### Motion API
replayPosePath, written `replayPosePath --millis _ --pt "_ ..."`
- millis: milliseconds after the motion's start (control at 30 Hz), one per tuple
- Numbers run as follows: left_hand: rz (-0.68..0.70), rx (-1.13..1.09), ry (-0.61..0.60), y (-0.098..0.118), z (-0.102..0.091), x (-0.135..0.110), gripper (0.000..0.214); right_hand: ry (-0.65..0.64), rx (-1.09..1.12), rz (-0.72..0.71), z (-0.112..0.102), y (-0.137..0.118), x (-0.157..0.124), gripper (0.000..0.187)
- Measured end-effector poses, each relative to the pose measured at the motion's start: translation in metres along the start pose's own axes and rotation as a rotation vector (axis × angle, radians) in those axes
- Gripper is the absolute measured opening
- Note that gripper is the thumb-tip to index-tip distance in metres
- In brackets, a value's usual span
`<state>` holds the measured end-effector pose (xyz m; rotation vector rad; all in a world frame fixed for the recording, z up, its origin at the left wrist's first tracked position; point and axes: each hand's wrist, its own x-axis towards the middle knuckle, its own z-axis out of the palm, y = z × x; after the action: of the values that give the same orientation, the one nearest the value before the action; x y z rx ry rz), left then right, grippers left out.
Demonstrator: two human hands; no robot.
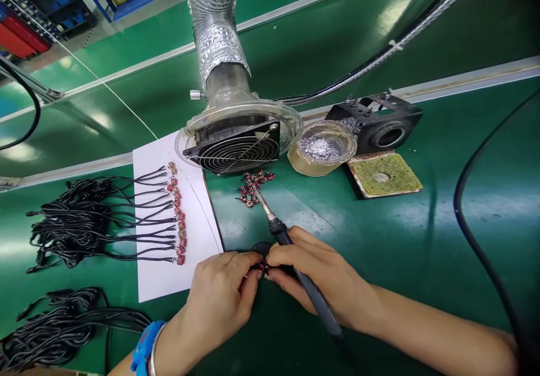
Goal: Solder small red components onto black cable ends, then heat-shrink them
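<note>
While a glossy green tabletop (379, 241) spreads beneath everything, a crinkled silver foil duct (217, 21) comes down to a square black fan (236, 153) at its far side. Coiled black cables (71, 218) lie at the left, their ends reaching over a white rectangular sheet (156, 280). The bare right hand (324, 269) grips a dark-handled soldering iron (316, 300); the bare left hand (221, 291) is next to it. Beyond them sit a round tan tub (310, 165) of silvery shreds and a square yellow-green sponge (394, 176). Small reddish parts (181, 233) line the sheet. The iron's tip slants at a heap of black-and-red rings (248, 187); I cannot tell whether it touches. Smallest, a single black-and-red ring (264, 265) is pinched between both hands' fingertips.
</note>
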<state>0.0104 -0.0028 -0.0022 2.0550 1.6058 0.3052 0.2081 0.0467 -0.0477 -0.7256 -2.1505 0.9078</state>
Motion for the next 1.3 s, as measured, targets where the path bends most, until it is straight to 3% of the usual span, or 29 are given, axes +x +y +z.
replayPosePath --millis 233,400,567,800,1100,1300 --pt "0.042 0.067 0.027 0.001 0.005 -0.003 0.018 0.001 0.006 0.030 0.003 -0.004 0.003 0.020" --pt "0.004 0.105 0.052 0.003 0.004 -0.004 0.009 -0.076 0.035 -0.077 0.000 0.002 0.007 0.025" --pt "-0.018 0.098 0.092 0.002 0.001 -0.004 0.013 -0.033 0.027 -0.040 -0.004 0.004 0.015 0.028" --pt "-0.062 0.047 0.033 0.005 -0.002 -0.006 0.017 -0.164 0.200 -0.042 -0.009 0.007 0.020 0.035" --pt "-0.231 -0.157 0.052 0.008 -0.015 0.009 0.027 0.003 0.188 0.024 -0.006 0.003 0.022 0.028" --pt "-0.269 -0.174 0.027 0.017 -0.011 0.020 0.030 0.041 0.140 -0.061 -0.002 0.005 0.019 0.022"
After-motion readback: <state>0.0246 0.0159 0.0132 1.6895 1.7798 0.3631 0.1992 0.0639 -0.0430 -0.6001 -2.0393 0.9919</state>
